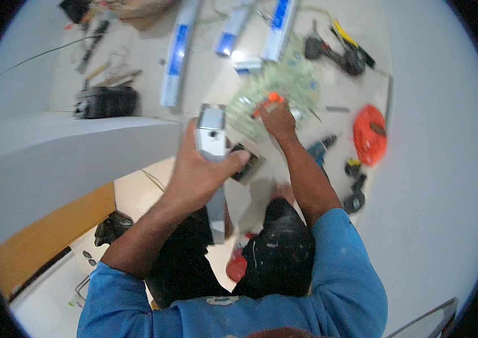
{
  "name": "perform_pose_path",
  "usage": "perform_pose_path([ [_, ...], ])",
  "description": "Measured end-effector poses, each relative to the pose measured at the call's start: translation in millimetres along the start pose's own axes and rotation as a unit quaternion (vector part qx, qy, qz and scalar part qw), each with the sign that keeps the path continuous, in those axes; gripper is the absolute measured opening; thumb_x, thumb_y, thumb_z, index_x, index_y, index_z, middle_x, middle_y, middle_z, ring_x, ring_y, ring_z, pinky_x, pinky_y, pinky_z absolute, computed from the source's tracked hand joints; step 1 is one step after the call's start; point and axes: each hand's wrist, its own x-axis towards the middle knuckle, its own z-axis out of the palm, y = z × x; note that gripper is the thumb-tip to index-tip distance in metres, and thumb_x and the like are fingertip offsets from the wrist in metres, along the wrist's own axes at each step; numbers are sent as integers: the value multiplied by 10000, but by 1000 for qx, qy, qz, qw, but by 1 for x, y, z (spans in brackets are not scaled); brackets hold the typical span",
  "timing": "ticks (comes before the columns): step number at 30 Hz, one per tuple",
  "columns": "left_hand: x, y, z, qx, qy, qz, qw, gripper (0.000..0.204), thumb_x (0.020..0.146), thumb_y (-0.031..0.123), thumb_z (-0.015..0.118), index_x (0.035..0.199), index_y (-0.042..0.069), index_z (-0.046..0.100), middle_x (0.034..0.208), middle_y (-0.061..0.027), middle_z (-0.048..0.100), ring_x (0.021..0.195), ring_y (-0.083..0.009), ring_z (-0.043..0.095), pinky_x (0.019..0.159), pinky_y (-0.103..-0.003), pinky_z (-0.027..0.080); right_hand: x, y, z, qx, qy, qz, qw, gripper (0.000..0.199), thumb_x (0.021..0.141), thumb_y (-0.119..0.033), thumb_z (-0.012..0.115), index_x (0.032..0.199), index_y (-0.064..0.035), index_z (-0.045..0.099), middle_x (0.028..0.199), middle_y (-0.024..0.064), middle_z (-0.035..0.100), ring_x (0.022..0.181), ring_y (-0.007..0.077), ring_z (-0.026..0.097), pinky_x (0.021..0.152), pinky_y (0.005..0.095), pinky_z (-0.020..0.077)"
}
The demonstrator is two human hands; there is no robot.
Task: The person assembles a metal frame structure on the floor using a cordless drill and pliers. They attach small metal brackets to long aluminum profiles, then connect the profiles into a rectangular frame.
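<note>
My left hand is wrapped around a long white and silver metal profile, held upright, with a dark round hole near its upper end. The profile's lower part runs down between my legs. Beyond my left thumb is a dark, open-looking box; whether the thumb touches it I cannot tell. Farther ahead, my right hand reaches onto a crumpled pale green plastic sheet. Its fingers are closed at a small orange thing, partly hidden and blurred, whose kind I cannot make out.
Long white and blue packages lie ahead. A black case stands left, behind a low wall ledge. On the right are a cordless drill, another power tool, an orange plastic bag, a tape measure and a black tape roll.
</note>
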Motion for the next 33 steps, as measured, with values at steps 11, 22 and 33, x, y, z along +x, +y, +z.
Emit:
perform_pose_path([
  [11,-29,-43,-33,37,117,285,950,464,812,86,778,1238,40,602,1009,-73,719,928,-186,708,863,-379,581,11,28,-19,138,-81,64,985,854,942,-427,675,1567,87,405,1227,241,706,960,329,771,789,484,636],
  [22,-71,-57,-49,84,228,460,854,770,795,128,867,1431,94,434,1050,-107,605,990,-249,651,910,-426,558,-357,-21,-210,328,-32,-308,893,689,981,-242,699,1582,20,486,1250,186,706,956,284,714,848,376,602],
  [33,-78,-49,-29,-5,332,603,726,655,683,48,877,1252,22,553,1116,-201,614,1027,-423,647,893,-494,524,-476,-57,-182,71,264,-512,814,849,923,-164,794,1632,75,394,1337,293,623,1143,433,669,998,492,558],
])
